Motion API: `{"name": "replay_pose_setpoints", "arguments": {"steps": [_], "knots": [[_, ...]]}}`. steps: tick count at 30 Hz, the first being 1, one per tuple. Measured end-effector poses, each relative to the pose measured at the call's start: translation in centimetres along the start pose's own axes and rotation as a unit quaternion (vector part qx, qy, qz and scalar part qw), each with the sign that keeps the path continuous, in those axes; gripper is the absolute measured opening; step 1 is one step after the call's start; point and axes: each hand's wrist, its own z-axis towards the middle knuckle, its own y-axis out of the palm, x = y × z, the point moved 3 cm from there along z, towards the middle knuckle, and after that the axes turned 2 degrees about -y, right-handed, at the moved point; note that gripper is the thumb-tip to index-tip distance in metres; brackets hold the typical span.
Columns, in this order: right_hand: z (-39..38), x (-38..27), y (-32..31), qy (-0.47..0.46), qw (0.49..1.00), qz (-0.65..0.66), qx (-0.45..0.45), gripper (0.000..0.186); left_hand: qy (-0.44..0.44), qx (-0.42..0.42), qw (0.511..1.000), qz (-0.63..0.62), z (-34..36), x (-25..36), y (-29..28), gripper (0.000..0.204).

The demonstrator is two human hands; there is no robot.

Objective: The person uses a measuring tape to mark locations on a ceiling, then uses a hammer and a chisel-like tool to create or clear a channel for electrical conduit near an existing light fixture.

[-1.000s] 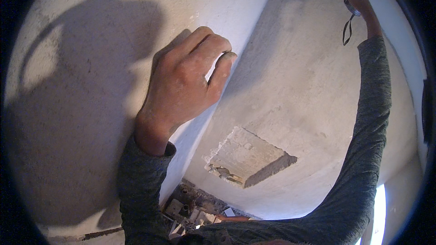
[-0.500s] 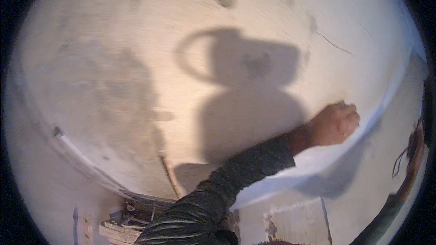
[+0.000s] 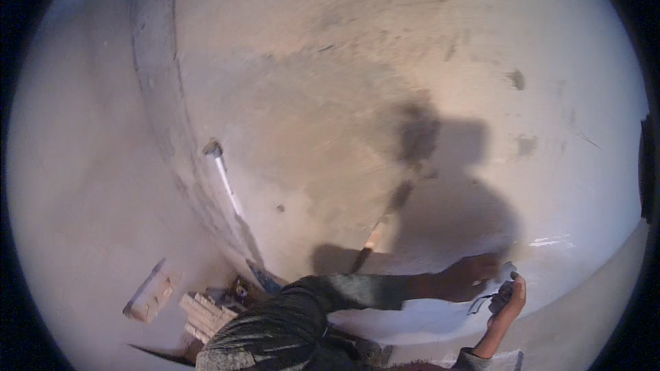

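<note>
My left hand [image 3: 474,278] is in front of the pale wall [image 3: 309,96], its dark-sleeved arm crossing from the lower left. Its fingers are curled and partly blurred. At their tips a small light-grey piece [image 3: 507,271] shows, but which hand bears it is unclear. Close by, my right hand [image 3: 510,306] has its fingers wrapped round a small dark object [image 3: 500,297] with a thin cord loop hanging from it. What kind of object this is cannot be made out. The two hands nearly meet at the lower right.
A white pipe [image 3: 227,182] stands out along the wall at left, with a dark cap-like end. Pale wooden strips [image 3: 206,316] and a light block [image 3: 151,295] lie at the lower left. A brownish stick [image 3: 371,240] is near the wall. My shadow [image 3: 447,206] falls on the wall.
My left hand has come down from the wall, and my right hand has moved in from the far right edge toward it, still holding the dark object. The view has shifted left.
</note>
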Motion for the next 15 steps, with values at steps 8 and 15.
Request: {"name": "replay_pose_setpoints", "arguments": {"steps": [8, 15], "knots": [[-5.9, 0.8, 11.7, 0.036, 0.994, 0.038, -0.092, 0.036, -0.495, -0.112, 0.861, 0.039, -49.2, -1.9, -12.3, 0.027], [-9.2, 0.7, 17.3, -0.006, 0.991, -0.010, -0.134, 0.037, -0.800, -0.031, 0.599, 0.025, -74.5, 23.2, -19.2, 0.028]]}}
